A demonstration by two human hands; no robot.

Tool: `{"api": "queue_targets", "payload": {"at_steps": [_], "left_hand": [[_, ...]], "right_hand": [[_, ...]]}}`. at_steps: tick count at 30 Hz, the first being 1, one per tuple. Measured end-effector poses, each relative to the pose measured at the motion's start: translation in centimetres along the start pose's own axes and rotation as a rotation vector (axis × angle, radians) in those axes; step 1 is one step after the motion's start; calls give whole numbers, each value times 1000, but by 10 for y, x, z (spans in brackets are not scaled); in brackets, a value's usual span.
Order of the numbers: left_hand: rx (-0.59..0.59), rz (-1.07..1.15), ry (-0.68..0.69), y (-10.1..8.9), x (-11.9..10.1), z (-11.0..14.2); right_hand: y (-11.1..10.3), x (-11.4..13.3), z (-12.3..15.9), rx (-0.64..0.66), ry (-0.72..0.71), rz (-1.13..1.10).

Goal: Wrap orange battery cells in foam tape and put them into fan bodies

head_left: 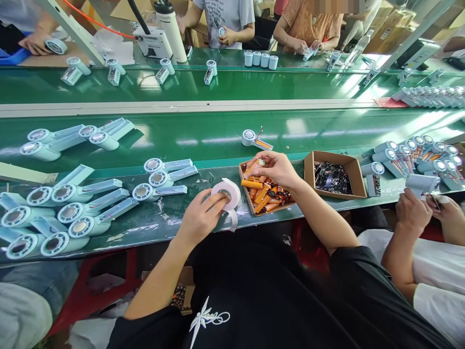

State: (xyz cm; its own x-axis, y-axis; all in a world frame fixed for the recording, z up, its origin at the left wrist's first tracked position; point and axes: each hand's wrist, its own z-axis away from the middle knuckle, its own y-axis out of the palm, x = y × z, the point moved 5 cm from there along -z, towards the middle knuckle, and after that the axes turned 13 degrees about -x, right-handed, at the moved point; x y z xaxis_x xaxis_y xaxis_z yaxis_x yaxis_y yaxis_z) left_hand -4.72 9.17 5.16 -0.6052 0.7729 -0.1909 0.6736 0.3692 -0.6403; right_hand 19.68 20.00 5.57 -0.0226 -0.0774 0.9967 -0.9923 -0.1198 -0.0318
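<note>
My left hand (201, 218) is closed on a roll of white tape (234, 193), its fingers through the core. A loose end of the tape hangs down by the table's front edge. My right hand (279, 168) pinches an orange cylindrical battery (250, 169) above a small cardboard box (248, 199). The fingers cover part of that battery. Inside the box lie many loose orange batteries (262, 195). Beyond the box, a light-blue fan housing (249, 137) with an orange battery in its handle and a wire sticking up rests on the green belt.
Several light-blue housings (82, 225) cover the table at left. A cardboard box (336, 195) of dark circuit boards stands at right, near more wired housings (417, 150). A co-worker's hands (414, 211) hold a housing at far right. Other people work across the belt.
</note>
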Motion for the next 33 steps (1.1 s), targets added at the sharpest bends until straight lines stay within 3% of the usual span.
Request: {"api": "queue_targets", "payload": {"at_steps": [4,8,11,16,20,24,26,29,31,33], "left_hand": [[20,12,-8,5,-1,-4],[41,0,-6,3,-4,-6],[78,-14,2,0,-6,-5],[154,-2,35,1,-9,-3],[232,26,37,1,-13,-9],[297,-78,71,-5,-17,-17],[287,-174,92,-7,-21,-18],[200,-289,109,-6,-30,-17],[142,-317,95,-1,-34,-16],[124,-309,78,4,-37,-16]], "right_hand": [[2,9,4,-45,-43,281],[12,17,19,84,-57,197],[14,20,27,71,-55,180],[17,24,29,38,-132,335],[26,30,32,186,-170,493],[23,22,37,308,-46,516],[21,10,41,257,41,384],[23,-10,48,4,135,83],[30,-20,56,-155,132,-94],[38,-24,62,-187,114,-190]]}}
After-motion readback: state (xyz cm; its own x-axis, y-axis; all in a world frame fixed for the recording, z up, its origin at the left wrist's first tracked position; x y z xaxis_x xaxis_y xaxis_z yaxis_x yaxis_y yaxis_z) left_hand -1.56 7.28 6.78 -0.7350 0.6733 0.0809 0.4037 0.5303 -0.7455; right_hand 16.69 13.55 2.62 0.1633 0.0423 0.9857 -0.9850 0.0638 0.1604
